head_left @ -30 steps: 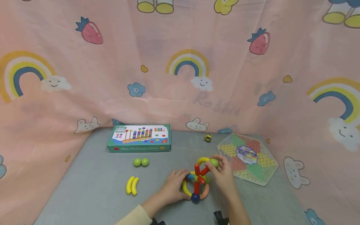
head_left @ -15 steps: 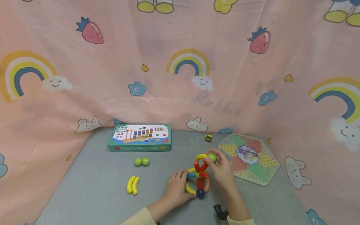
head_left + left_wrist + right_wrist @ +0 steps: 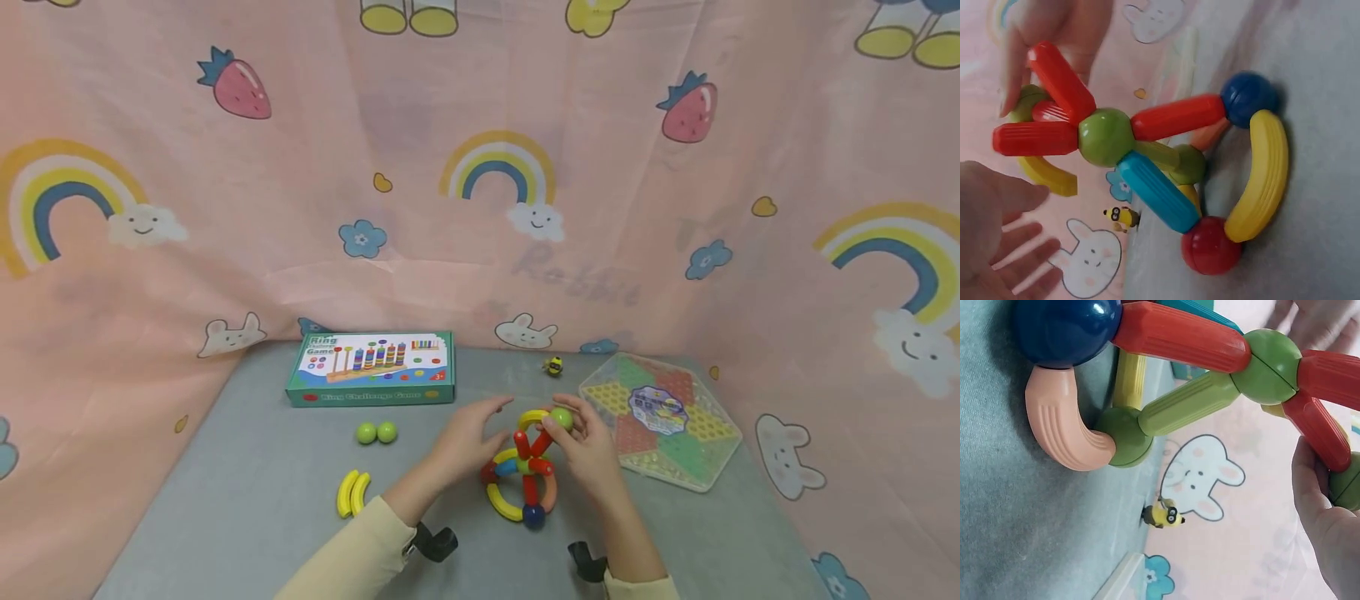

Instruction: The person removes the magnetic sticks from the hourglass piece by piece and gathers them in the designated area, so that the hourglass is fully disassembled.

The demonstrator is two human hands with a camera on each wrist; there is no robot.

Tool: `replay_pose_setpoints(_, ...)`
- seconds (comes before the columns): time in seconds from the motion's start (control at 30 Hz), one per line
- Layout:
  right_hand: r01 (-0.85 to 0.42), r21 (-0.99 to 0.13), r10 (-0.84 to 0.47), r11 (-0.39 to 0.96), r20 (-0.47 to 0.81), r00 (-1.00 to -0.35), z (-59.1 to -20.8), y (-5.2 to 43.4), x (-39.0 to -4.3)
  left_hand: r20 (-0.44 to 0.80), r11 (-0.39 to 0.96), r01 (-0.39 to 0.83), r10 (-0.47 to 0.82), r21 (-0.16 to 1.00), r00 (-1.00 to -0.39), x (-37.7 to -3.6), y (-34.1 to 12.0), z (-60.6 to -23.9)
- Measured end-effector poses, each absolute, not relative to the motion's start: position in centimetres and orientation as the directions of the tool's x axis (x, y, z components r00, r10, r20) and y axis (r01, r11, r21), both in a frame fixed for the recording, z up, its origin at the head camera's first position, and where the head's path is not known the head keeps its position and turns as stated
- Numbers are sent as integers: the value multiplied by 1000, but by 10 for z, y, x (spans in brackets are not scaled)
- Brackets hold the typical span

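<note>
- Assembly step, as I judge it: a toy frame point(image 3: 525, 475) of rods and balls stands on the grey desk point(image 3: 247, 517), near its front edge and about midway along it; a ball is being fitted at its top.
- Right hand point(image 3: 588, 446): fingers curled, pinching the green ball point(image 3: 561, 418) against the yellow arc at the top of the frame. The right wrist view shows the fingertips touching a red rod there as well.
- Left hand point(image 3: 468, 442): fingers spread and relaxed, holding nothing, just beside the frame on its left; whether it grazes a rod, I cannot tell.
- Next move, by my reckoning: calls for the left hand to steady the frame low down while the ball seats, since the frame stands tall on a narrow base and could tip.
- Count, loose on the desk: two green balls point(image 3: 377, 432) touching each other left of centre; two yellow curved pieces point(image 3: 352, 493) side by side nearer the front left.
- Count, other: one green game box point(image 3: 372, 367) along the back edge; one six-sided game board point(image 3: 663, 421) at the right edge; one small yellow figure point(image 3: 553, 366) at the back between them.
- Count, in the frame, as far as visible: one blue ball, one red ball, at least three red rods, one blue rod.
</note>
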State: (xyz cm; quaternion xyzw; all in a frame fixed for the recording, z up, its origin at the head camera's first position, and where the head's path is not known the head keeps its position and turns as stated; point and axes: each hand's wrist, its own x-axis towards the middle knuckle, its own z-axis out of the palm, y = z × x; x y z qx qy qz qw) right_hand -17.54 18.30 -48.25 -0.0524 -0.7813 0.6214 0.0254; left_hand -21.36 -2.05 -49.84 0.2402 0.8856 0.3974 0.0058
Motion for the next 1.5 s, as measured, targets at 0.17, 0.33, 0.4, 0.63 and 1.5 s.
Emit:
replay_pose_setpoints(0.17,41,-971,99,235,-18,-995,-482,184,-175,282,532,513,456,674,-844,-220,-11,-492)
replay_pose_setpoints(0.33,42,-968,92,247,-20,-996,-481,184,-174,319,503,533,451,680,-833,-223,-6,-492)
replay_pose_setpoints(0.4,43,-967,92,252,-20,-996,-480,184,-174,318,503,537,458,677,-830,-225,-4,-492)
replay_pose_setpoints(0.63,39,-966,98,257,-14,-995,-480,186,-174,322,481,558,488,676,-811,-226,2,-491)
replay_pose_setpoints(1.5,28,-956,123,291,8,-992,-479,182,-174,270,262,346,286,901,-919,-232,-43,-502)
